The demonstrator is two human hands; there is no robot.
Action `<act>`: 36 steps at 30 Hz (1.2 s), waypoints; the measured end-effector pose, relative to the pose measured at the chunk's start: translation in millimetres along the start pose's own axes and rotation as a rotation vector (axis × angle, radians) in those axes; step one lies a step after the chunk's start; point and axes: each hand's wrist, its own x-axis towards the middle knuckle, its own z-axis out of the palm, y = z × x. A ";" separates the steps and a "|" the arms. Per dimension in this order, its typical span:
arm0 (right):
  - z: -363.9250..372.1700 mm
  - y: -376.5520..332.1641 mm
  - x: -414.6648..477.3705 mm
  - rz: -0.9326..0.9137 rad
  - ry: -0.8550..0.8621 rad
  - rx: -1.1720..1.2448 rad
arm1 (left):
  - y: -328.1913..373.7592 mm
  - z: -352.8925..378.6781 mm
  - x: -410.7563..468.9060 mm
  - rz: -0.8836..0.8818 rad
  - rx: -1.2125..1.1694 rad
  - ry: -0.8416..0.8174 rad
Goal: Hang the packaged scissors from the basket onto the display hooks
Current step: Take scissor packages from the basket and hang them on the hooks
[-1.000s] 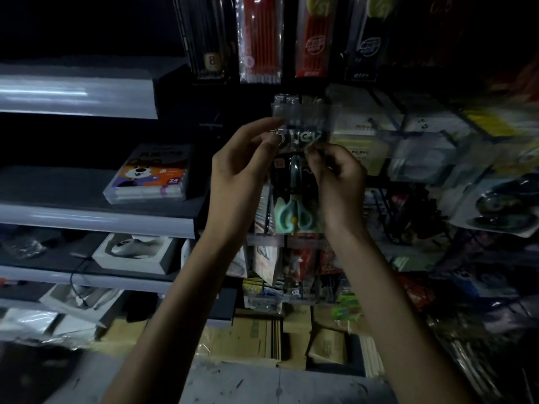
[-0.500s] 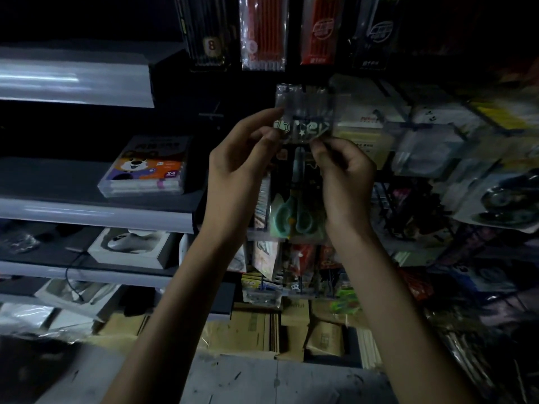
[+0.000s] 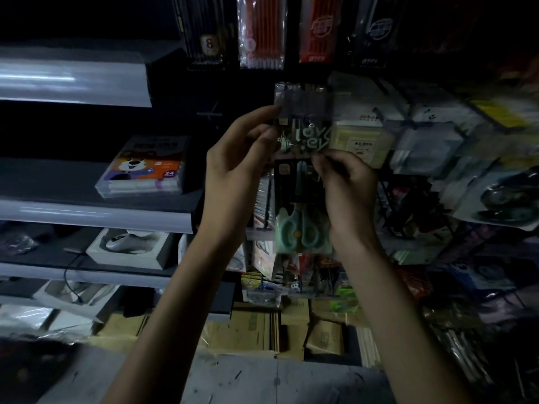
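A clear pack of scissors with mint-green handles hangs upright in front of the dark display rack. My left hand pinches the pack's top left edge with thumb and fingers. My right hand pinches its upper right side, just under the printed header. The header top sits against a clear plastic strip on the rack. The hook itself is hidden in the dark behind the pack. The basket is out of view.
Pencil and pen packs hang above. Grey shelves on the left carry a crayon box and a boxed mouse. Packaged goods crowd the hooks at right. Cardboard cartons stand on the floor below.
Both hands have shifted the scissors pack slightly within the view; the grip of each hand on it looks the same.
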 end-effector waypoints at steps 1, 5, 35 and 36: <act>-0.9 0.2 -0.8 0.000 0.003 -0.002 | 0.3 0.0 -0.2 0.001 0.000 -0.001; -3.1 -5.4 -1.9 -0.009 0.003 0.019 | 0.7 0.4 -1.7 0.011 -0.004 0.001; 4.0 -17.8 7.6 -0.050 0.002 0.008 | -2.1 -2.0 2.5 0.054 0.045 0.019; 5.6 -16.5 10.4 -0.058 -0.003 0.002 | -2.1 -2.5 2.5 0.057 0.048 0.019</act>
